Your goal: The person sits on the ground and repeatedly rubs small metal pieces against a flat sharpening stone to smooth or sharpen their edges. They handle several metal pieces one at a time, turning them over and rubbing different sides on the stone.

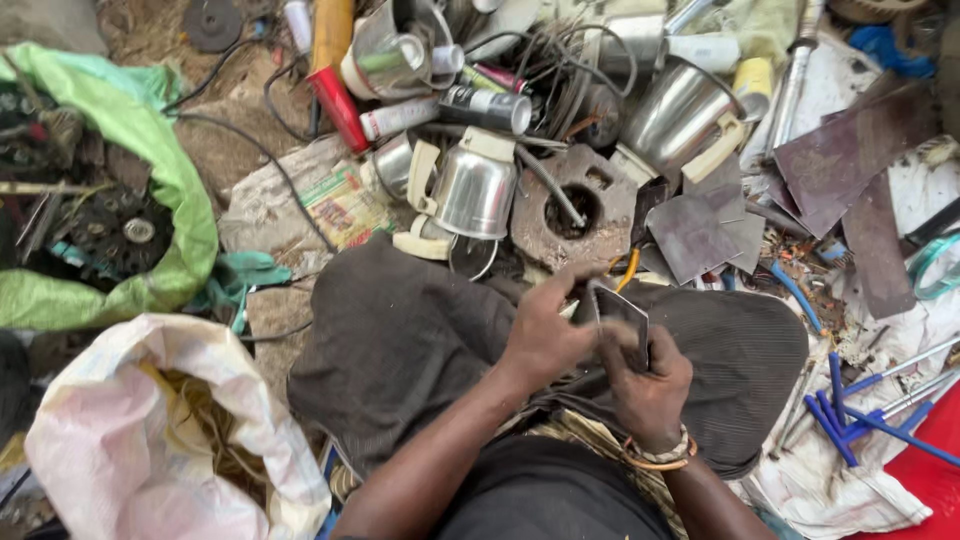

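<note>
Metal sheet (622, 318), small, dark and flat, sits between both our hands above our lap, over the grey cloth (400, 340) on our knees. Our right hand (645, 385) grips it from below, fingers closed on its lower edge, bangles at the wrist. Our left hand (545, 335) comes in from the left and pinches its upper left side, so both hands are clamped on it. Its long axis runs up and away from us, tilted slightly left; the right hand is nearer its bulk.

Just beyond lies a square rusty plate with a round hole (575, 205), then steel kettle bodies (475, 190) with cream handles. A red spray can (340, 108) and a grey one lie further back. A crumpled printed paper wrapper (340, 205), green and yellow, lies left of the kettles. Far left stands a green sack (150, 150), nearer us a white one (150, 420). Blue-handled rods (870, 415) lie right.
</note>
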Available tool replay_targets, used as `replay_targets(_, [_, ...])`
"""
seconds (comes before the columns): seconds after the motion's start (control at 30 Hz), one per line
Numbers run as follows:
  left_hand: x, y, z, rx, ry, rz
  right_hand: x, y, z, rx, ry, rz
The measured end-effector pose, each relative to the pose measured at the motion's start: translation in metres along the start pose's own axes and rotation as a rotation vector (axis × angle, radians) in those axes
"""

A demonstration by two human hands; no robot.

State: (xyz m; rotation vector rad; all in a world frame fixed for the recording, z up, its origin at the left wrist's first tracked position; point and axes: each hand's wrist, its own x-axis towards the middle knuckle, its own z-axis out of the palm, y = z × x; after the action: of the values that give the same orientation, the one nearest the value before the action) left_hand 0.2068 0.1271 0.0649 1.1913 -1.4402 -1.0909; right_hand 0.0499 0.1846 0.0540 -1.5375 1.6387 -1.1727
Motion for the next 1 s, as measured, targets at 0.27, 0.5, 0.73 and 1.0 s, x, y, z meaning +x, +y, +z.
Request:
replay_targets(0.27, [-0.01,0.022,0.002,0.335,-0.15,-0.178,-0.007,0.021,-0.011,0.134,-0.047,0.234])
replay_targets(0.5, [-0.017,0.017,-0.014,0.389,-0.288,0.102,-0.013,0.051,-0.037,0.581,-0.45,0.508])
replay_targets(0.73, [-0.016,-0.013,-0.04,-0.578,-0.739,-0.406,-0.008,0.063,-0.061,1.171,-0.757,0.753])
replay_targets(1.0, [-0.04,-0.026,0.004,-0.13,-0.368,-0.545,0.005,0.063,-0.056,0.678,-0.653,0.634])
